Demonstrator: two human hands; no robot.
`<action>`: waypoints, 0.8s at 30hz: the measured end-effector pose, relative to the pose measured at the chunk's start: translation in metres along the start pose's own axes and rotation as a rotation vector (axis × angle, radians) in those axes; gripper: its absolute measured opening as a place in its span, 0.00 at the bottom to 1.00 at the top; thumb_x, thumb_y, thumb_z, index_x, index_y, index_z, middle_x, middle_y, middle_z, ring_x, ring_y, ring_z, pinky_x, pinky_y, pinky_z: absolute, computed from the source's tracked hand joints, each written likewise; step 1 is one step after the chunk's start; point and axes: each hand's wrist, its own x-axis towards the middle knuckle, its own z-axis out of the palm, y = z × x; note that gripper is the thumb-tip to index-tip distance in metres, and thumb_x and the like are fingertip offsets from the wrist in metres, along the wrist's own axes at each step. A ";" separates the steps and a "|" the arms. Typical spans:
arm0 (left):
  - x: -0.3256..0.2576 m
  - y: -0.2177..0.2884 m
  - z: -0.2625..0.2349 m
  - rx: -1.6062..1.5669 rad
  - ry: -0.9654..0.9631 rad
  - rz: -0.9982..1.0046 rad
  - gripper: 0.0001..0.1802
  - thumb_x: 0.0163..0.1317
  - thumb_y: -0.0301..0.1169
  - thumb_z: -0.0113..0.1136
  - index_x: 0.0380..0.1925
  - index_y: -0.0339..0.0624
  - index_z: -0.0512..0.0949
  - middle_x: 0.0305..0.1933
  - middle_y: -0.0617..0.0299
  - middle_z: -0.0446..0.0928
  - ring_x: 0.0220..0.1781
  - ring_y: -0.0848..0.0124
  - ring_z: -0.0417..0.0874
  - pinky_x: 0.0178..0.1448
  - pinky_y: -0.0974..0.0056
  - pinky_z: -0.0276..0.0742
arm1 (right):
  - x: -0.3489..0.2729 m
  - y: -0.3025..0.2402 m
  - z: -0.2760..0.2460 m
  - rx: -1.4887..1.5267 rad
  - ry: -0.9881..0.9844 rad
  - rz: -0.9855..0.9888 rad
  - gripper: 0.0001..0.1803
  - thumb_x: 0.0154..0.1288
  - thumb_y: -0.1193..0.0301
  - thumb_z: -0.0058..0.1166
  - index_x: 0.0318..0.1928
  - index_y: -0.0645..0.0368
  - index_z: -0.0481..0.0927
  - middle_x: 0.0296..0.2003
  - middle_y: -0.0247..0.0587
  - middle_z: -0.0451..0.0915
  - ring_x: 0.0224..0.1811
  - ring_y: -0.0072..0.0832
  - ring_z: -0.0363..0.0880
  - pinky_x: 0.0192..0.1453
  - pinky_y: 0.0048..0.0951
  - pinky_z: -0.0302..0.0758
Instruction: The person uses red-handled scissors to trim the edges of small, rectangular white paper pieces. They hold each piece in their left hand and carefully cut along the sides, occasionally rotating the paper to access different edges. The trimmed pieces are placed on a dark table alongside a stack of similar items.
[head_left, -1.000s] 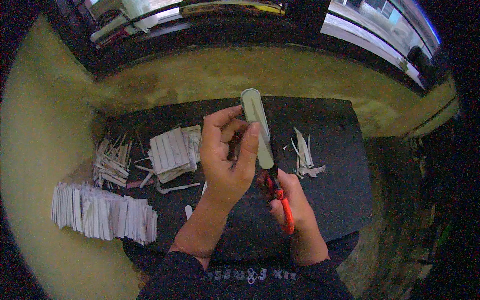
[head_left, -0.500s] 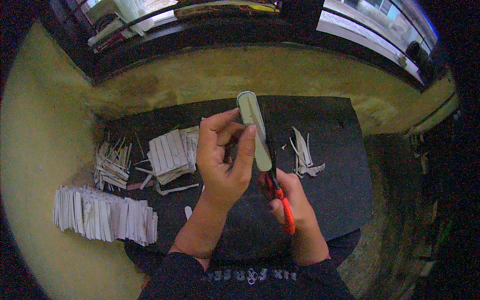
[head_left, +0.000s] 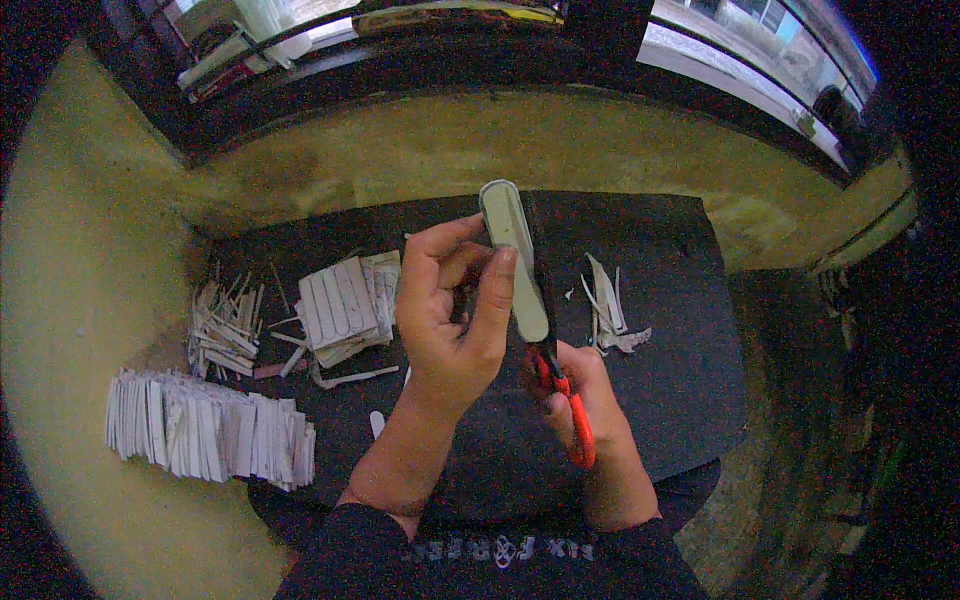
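Between thumb and fingers, my left hand [head_left: 455, 305] pinches a long pale strip with rounded ends [head_left: 512, 230], seemingly paper or card, held up above the dark table. My right hand [head_left: 580, 390] grips a pair of scissors [head_left: 580, 420] by their red-orange handles. The dark blades run up along the strip's right edge, against or very close to it; whether they are parted is hard to see. Left of my left hand lies a stack of white sheets [head_left: 340, 300] with rounded strip outlines drawn on them. A small white strip [head_left: 377, 425] shows beside my left forearm.
Thin offcuts [head_left: 228, 320] are heaped at the table's left. A long row of white strips [head_left: 210, 425] stands packed on edge at the near left. More scraps [head_left: 608, 305] lie right of the scissors. Behind the dark table [head_left: 660, 400] rises a yellowish wall [head_left: 450, 140] below barred windows.
The strip and scissors have shifted very slightly to the right in view. Both hands keep the same grip, and the piles look unchanged.
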 end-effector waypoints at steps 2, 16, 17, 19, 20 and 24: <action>0.000 0.000 0.000 -0.008 0.004 -0.001 0.14 0.54 0.22 0.52 0.41 0.35 0.63 0.27 0.60 0.73 0.27 0.81 0.72 0.28 0.79 0.64 | 0.000 -0.002 0.002 -0.004 0.029 -0.009 0.28 0.42 0.52 0.56 0.33 0.67 0.69 0.14 0.36 0.66 0.17 0.21 0.62 0.21 0.27 0.63; 0.000 0.000 -0.001 0.019 0.002 -0.009 0.14 0.54 0.22 0.52 0.41 0.35 0.63 0.27 0.61 0.72 0.27 0.81 0.71 0.28 0.78 0.64 | 0.002 0.000 0.001 -0.027 0.034 -0.068 0.28 0.43 0.48 0.55 0.27 0.64 0.69 0.12 0.35 0.62 0.16 0.20 0.58 0.19 0.28 0.59; 0.000 0.000 0.000 0.021 0.002 -0.005 0.14 0.54 0.22 0.52 0.41 0.35 0.63 0.27 0.61 0.72 0.27 0.81 0.71 0.29 0.78 0.64 | 0.001 0.001 0.001 -0.028 0.032 -0.063 0.28 0.44 0.48 0.55 0.27 0.64 0.69 0.12 0.35 0.62 0.16 0.20 0.58 0.19 0.28 0.59; 0.001 0.000 0.000 0.035 0.002 0.007 0.14 0.54 0.22 0.51 0.41 0.35 0.63 0.27 0.61 0.72 0.27 0.81 0.71 0.29 0.78 0.64 | 0.001 -0.004 0.003 0.007 0.054 -0.064 0.26 0.44 0.50 0.56 0.27 0.63 0.69 0.12 0.34 0.63 0.16 0.20 0.58 0.19 0.27 0.59; 0.000 0.000 0.000 0.026 0.002 -0.005 0.14 0.54 0.22 0.51 0.41 0.35 0.63 0.28 0.61 0.72 0.28 0.81 0.71 0.29 0.78 0.65 | 0.001 -0.006 0.004 0.024 0.065 -0.065 0.26 0.45 0.50 0.56 0.27 0.63 0.69 0.12 0.34 0.63 0.16 0.19 0.58 0.19 0.27 0.59; 0.001 0.001 0.000 0.016 0.001 -0.021 0.14 0.54 0.22 0.51 0.41 0.35 0.63 0.29 0.61 0.72 0.29 0.80 0.72 0.30 0.78 0.65 | 0.001 -0.002 0.002 -0.008 0.056 -0.072 0.25 0.45 0.51 0.57 0.26 0.63 0.69 0.12 0.34 0.63 0.16 0.19 0.58 0.19 0.26 0.59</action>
